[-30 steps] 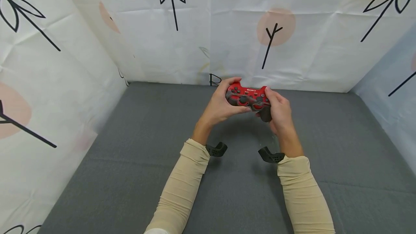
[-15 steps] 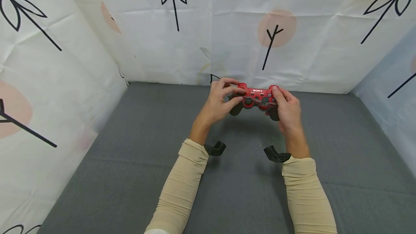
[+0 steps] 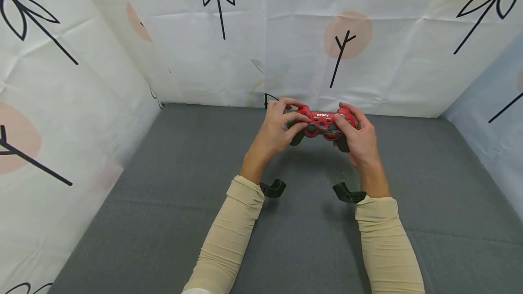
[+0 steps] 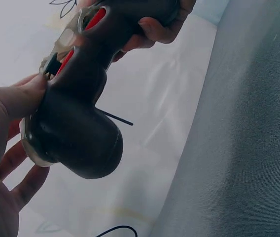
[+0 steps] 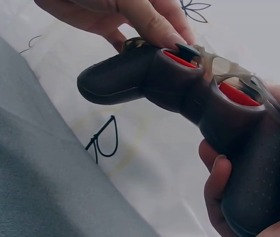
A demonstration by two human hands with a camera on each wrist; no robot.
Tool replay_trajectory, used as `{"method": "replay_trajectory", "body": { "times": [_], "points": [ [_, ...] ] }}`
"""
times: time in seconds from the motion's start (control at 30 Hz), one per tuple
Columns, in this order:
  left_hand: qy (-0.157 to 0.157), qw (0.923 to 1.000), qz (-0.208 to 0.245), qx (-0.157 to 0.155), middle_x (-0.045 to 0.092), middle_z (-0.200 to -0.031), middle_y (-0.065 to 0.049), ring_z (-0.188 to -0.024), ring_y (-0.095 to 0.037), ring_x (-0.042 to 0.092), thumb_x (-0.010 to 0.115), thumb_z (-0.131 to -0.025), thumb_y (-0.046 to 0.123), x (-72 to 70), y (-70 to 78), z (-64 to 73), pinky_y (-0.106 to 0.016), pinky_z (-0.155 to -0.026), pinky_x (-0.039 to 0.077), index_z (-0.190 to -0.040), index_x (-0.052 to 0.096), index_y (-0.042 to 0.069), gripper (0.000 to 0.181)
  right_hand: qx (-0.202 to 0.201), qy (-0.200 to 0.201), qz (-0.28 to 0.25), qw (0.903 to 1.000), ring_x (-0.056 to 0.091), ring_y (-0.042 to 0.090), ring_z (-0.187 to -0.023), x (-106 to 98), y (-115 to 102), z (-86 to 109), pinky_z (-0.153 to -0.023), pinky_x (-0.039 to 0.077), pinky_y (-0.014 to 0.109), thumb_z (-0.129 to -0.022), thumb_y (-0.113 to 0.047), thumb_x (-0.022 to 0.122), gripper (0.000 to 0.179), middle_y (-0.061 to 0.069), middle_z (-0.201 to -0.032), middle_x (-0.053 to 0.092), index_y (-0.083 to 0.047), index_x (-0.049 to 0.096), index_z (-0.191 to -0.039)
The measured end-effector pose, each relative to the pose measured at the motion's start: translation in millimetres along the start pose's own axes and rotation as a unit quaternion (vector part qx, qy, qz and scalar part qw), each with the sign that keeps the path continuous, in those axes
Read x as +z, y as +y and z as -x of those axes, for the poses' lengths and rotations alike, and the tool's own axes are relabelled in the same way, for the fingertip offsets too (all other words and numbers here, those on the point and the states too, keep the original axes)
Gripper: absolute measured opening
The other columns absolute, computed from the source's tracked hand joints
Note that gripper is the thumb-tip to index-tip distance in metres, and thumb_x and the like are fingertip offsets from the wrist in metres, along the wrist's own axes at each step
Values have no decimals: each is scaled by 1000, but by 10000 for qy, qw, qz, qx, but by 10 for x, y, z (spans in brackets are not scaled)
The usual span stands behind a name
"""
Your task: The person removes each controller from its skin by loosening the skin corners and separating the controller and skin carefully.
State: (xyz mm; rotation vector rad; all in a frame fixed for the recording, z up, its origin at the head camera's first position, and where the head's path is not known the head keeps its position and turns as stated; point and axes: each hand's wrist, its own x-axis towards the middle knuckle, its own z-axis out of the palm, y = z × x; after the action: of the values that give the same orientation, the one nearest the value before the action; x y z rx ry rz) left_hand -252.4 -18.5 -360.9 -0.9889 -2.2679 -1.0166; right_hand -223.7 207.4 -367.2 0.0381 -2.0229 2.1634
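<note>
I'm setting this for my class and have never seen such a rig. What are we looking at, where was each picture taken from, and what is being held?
There is no robot here: you see a person's bare left hand and right hand, with beige sleeves on the arms. The wide view comes from a camera worn on the head, looking forward and down. The close views come from a camera on each wrist; the black pieces jutting out there are probably those. Both hands hold a red game controller with dark grips, raised above a grey surface where shadows fall. Patterned white sheeting stands behind.
</note>
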Motion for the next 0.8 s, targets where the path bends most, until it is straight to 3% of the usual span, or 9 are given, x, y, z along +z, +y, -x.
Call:
{"method": "replay_trajectory", "body": {
  "times": [0.1, 0.23, 0.37, 0.6, 0.7, 0.8],
  "points": [
    [-166, 9998, -2, -87, 55, -137, -12, -122, -30, 46, 69, -98, 19, 21, 2, -5, -43, -103, 39, -101, 78, 9, 15, 3, 24, 102, 9999, 63, 10, -83, 16, 15, 0, -53, 55, 22, -98, -28, 70, 45, -1, -113, 59, -16, 60, -140],
    [-563, 9961, 451, -513, 50, -143, -13, -131, -32, 41, 62, -102, 17, 35, 10, -7, -45, -110, 35, -104, 75, 4, 18, 159, 190, 183, 9995, 63, 10, -81, 39, 21, 3, -52, 54, 21, -95, -29, 73, 43, -1, -111, 59, -17, 63, -135],
    [-843, 9870, 989, -944, 44, -148, -12, -141, -32, 29, 58, -104, 15, 35, 16, -11, -45, -114, 33, -106, 73, 2, 20, 152, 391, 311, 9986, 63, 9, -73, 58, 13, 3, -50, 54, 21, -92, -29, 76, 44, -2, -107, 61, -15, 65, -133],
    [-977, 9656, 1878, -1512, 38, -156, -6, -144, -26, 20, 56, -105, 17, 57, 21, -24, -44, -115, 33, -108, 73, 2, 23, -198, 910, 994, 9907, 60, 8, -54, 98, 85, -11, -46, 52, 21, -93, -34, 74, 44, -4, -91, 64, -13, 68, -132],
    [-1084, 9600, 2024, -1603, 36, -158, -2, -144, -24, 19, 58, -104, 19, 51, 22, -22, -43, -115, 32, -106, 73, 4, 22, -300, 1089, 992, 9886, 58, 7, -50, 110, 113, -25, -44, 51, 21, -93, -35, 75, 42, -6, -86, 66, -14, 71, -129],
    [-1209, 9581, 2119, -1499, 35, -160, 0, -142, -23, 21, 59, -104, 18, 39, 23, -24, -43, -114, 33, -102, 73, 6, 19, -307, 1232, 836, 9884, 57, 7, -45, 115, 123, -36, -42, 50, 21, -92, -35, 76, 40, -8, -79, 67, -12, 73, -125]
  ]
}}
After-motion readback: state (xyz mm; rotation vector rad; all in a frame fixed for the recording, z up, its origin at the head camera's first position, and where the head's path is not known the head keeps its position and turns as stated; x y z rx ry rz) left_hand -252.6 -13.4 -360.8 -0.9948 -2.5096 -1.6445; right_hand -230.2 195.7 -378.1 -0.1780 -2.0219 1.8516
